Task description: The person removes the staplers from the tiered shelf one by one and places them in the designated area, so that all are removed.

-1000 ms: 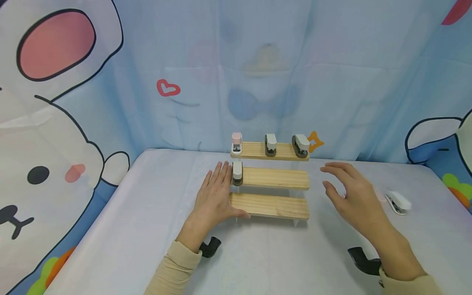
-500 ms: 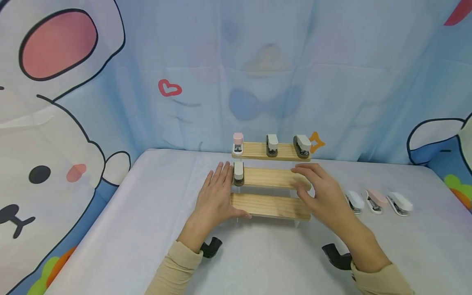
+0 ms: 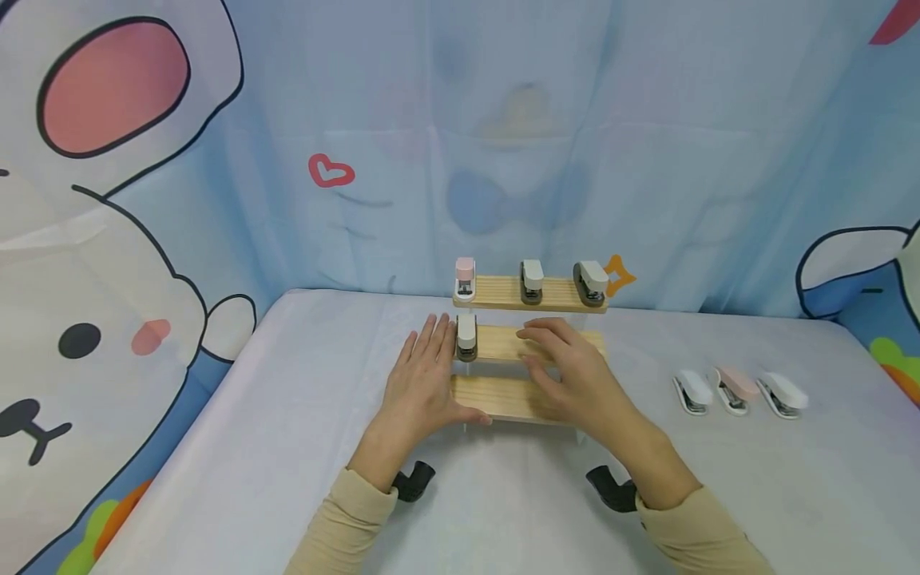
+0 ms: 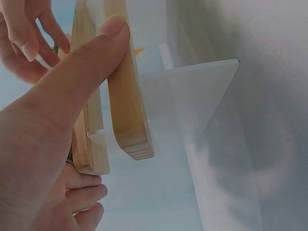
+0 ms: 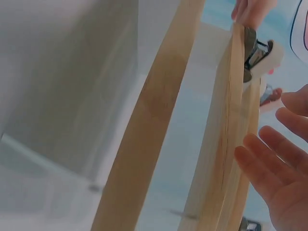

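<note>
In the head view, a three-tier wooden display rack (image 3: 517, 398) with clear supports stands on the table. My left hand (image 3: 420, 391) lies along its left side, fingers straight; the thumb (image 4: 111, 25) rests on the lowest board, seen in the left wrist view. Beside those fingers, a white-and-grey mini stapler (image 3: 466, 337) stands at the left end of the middle board. My right hand (image 3: 578, 379) hovers in front of the middle board with bent, spread fingers and holds nothing. On the top board stand a pink mini stapler (image 3: 465, 278) and two white-and-grey staplers (image 3: 532, 281).
To the right on the white cloth lie a white stapler (image 3: 693, 392), a pink stapler (image 3: 736, 390) and another white stapler (image 3: 783, 395). Behind the rack hangs a blue cartoon-print curtain (image 3: 402, 224). A black wrist mount (image 3: 611, 489) juts from the right wrist.
My right hand has moved left from beside the rack to the middle board, uncovering the staplers on the right. My left hand has stayed in place.
</note>
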`<state>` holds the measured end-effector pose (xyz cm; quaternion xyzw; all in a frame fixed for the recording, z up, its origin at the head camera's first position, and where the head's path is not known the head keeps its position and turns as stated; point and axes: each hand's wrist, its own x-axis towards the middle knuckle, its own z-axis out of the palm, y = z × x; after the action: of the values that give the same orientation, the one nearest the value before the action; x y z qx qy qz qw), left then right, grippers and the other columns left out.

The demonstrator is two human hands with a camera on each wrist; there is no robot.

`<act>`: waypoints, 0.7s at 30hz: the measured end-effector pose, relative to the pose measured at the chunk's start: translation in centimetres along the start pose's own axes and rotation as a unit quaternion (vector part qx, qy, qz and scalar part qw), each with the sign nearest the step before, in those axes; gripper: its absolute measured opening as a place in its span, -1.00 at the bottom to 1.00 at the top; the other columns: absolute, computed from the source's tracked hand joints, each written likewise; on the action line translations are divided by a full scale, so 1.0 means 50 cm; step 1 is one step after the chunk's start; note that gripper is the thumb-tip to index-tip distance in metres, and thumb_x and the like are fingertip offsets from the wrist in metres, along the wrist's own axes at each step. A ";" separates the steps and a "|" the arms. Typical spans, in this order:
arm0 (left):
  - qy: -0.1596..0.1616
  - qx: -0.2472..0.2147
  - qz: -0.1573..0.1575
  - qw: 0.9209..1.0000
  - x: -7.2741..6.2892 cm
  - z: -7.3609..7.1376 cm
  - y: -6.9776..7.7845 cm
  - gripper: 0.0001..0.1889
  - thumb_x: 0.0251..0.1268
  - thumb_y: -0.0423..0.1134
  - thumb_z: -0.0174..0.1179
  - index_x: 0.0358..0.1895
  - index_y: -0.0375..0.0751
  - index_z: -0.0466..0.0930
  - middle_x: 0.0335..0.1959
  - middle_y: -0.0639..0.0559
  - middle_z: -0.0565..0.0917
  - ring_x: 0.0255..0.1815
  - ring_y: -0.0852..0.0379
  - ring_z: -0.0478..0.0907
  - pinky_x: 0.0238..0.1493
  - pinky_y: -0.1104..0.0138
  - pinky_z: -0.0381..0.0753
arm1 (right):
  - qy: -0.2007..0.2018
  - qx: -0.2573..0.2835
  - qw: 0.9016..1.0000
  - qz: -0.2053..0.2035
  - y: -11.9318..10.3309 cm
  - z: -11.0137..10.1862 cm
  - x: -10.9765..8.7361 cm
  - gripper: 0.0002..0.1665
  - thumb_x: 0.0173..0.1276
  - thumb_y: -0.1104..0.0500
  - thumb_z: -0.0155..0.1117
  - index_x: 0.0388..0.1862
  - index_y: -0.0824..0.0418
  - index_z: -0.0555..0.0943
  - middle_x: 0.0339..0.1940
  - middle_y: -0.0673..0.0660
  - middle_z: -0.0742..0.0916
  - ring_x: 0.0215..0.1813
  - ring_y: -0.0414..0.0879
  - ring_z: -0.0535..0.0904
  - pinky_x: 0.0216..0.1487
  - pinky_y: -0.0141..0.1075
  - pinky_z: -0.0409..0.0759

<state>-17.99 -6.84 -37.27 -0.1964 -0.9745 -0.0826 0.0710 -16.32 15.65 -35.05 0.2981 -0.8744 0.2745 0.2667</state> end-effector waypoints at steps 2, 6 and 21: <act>0.001 0.003 0.000 1.000 -0.001 0.000 -0.001 0.50 -0.37 0.57 0.37 0.60 -0.27 -0.14 0.65 -0.11 -0.09 0.67 -0.03 -0.19 0.65 0.08 -0.11 | -0.008 0.006 1.000 -0.001 -0.006 0.010 0.008 -0.65 0.25 0.38 0.37 0.03 0.37 0.62 0.09 0.29 0.64 0.10 0.17 0.63 0.01 0.02 0.68; 0.005 0.006 0.000 1.000 -0.002 0.001 -0.002 0.50 -0.38 0.57 0.37 0.60 -0.26 -0.13 0.64 -0.11 -0.07 0.67 -0.02 -0.19 0.65 0.07 -0.09 | -0.020 0.013 1.000 -0.009 -0.016 0.030 0.025 -0.64 0.26 0.36 0.38 0.05 0.38 0.61 0.10 0.29 0.63 0.10 0.16 0.63 0.05 0.01 0.67; 0.006 0.000 0.004 1.000 -0.002 0.001 -0.001 0.48 -0.37 0.55 0.39 0.59 -0.28 -0.09 0.64 -0.12 -0.04 0.67 -0.02 -0.18 0.65 0.06 -0.07 | -0.077 0.013 0.997 0.002 -0.045 0.077 0.061 -0.40 0.31 0.24 0.40 0.31 0.26 0.48 0.30 0.28 0.50 0.16 0.12 0.62 0.07 -0.06 0.70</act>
<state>-17.95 -6.93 -37.33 -0.1996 -0.9733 -0.0837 0.0766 -18.06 10.53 -35.10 0.3203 -0.8892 0.2629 0.1938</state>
